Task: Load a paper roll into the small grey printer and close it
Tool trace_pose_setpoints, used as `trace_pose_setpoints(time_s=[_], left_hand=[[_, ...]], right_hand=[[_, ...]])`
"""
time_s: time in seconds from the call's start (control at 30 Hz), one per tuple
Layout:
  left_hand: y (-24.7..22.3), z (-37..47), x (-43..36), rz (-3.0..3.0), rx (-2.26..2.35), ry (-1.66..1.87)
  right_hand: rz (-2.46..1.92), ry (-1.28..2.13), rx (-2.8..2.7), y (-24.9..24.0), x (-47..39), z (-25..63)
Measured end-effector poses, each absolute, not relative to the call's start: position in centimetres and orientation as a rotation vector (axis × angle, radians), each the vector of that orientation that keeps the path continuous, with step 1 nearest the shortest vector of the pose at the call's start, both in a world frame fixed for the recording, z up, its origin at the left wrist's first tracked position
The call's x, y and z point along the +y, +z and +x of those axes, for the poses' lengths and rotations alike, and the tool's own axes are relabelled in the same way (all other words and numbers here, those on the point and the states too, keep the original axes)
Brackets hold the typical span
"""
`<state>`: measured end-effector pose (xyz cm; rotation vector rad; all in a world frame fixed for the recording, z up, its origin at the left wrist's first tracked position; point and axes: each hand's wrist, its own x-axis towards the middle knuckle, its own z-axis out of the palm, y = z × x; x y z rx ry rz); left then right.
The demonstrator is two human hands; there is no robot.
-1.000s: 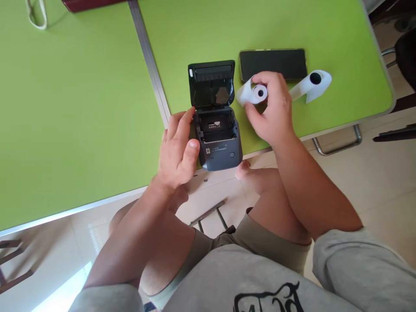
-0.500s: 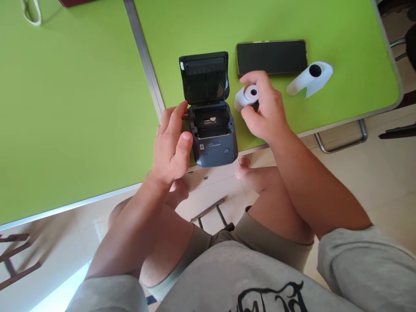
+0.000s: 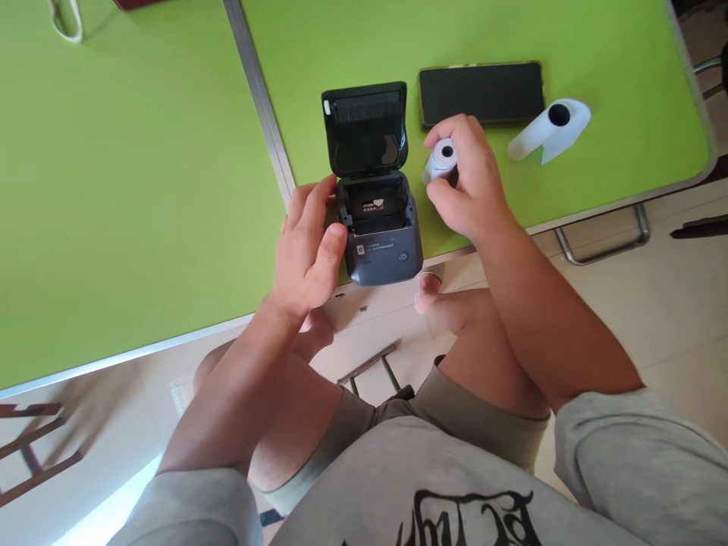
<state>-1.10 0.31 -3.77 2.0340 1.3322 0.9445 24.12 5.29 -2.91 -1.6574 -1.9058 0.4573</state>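
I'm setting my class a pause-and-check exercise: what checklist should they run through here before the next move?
1. Lid of the dark device raised: ok, it stands open.
2. Compartment in view: ok, neither hand covers it.
3. Left hand at the device: ok, it rests along the left side.
4. Small white roll in the right hand: ok, thumb and forefinger are around it.
5. Small roll lifted off the table: cannot tell from this angle.
6. Second white roll wound snugly: not ok, its paper sticks out in a flap.
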Motion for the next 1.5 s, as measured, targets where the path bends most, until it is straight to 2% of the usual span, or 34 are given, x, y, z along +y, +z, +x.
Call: trace_pose_setpoints(time_s=[0.23, 0.43, 0.5, 0.7, 0.97, 1.5], left_hand=[[-3.6, -1.1, 0.3, 2.053, 1.331, 0.905], [-3.5, -0.9, 0.1, 2.045, 1.350, 0.912], [-3.5, -0.9, 0.1, 2.040, 1.332, 0.938], [-4.4, -1.2, 0.2, 2.032, 1.233, 1.022], [-4.0, -1.2, -0.1, 2.018, 1.238, 0.994], [-4.8, -1.3, 0.5, 2.041, 1.307, 0.830]], right_hand=[[-1.633, 0.478, -1.871, -3.2, 5.5, 24.2], [-1.518, 0.682, -1.726, -2.3, 4.2, 24.4], [-1.428, 0.710, -1.695, -1.7, 3.5, 24.0], [-0.884, 0.503, -1.800, -2.0, 3.4, 21.8], [-1.031, 0.653, -1.985, -2.5, 4.4, 21.3], [-0.814, 0.662, -2.080, -2.1, 1.0, 21.7]])
